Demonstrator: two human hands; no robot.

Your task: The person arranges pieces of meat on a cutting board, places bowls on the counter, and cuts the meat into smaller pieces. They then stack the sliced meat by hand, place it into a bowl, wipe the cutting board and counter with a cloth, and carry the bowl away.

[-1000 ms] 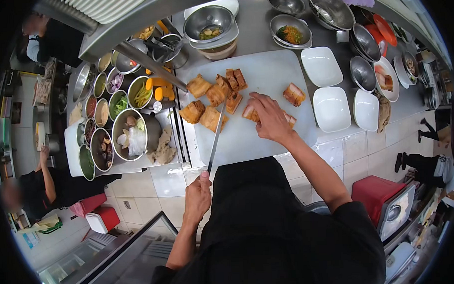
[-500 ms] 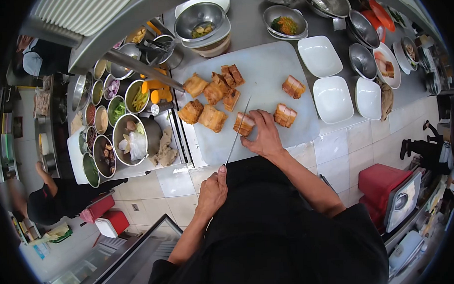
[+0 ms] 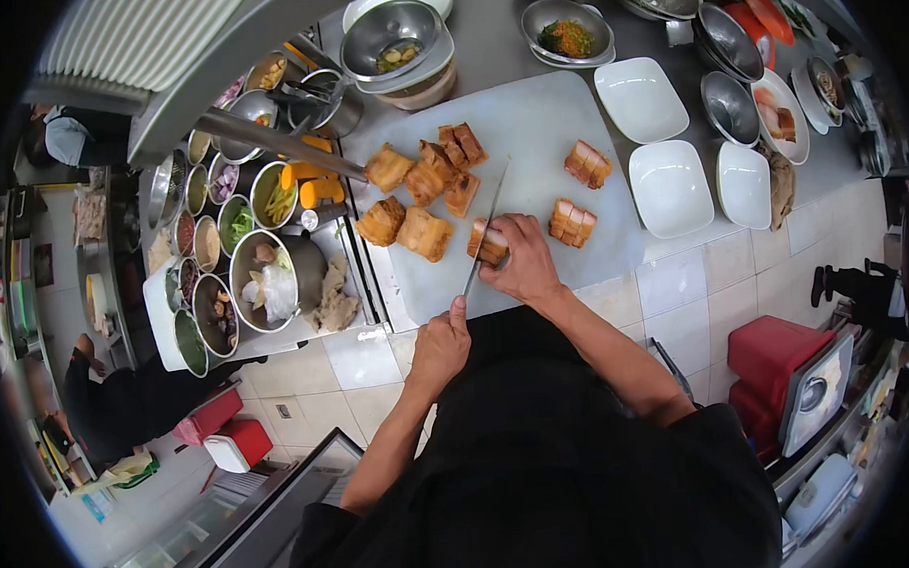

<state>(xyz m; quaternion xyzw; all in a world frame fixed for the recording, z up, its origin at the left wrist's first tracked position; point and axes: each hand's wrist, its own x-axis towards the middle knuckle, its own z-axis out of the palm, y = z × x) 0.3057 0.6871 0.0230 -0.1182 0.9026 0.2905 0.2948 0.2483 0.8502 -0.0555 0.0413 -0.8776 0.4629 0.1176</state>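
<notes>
My left hand [image 3: 440, 349] is closed round the handle of a long knife [image 3: 490, 215]. The blade lies across a block of roasted pork belly [image 3: 490, 245] on the white cutting board [image 3: 539, 131]. Bent fingers of my right hand [image 3: 524, 259] press on that block, just right of the blade. Two sliced pork pieces [image 3: 572, 223] sit to the right, one behind the other. Several uncut browned chunks [image 3: 425, 234] are grouped on the board's left side.
White square dishes [image 3: 670, 194] stand right of the board. Metal bowls [image 3: 393, 38] line the back. At left are several containers of ingredients [image 3: 264, 276] and a slanting metal post [image 3: 279, 145]. Another person in black [image 3: 128, 401] is at far left.
My left hand and the knife have moved slightly forward and right, the blade sliding further over the pork. My right hand keeps its hold, shifting only a little.
</notes>
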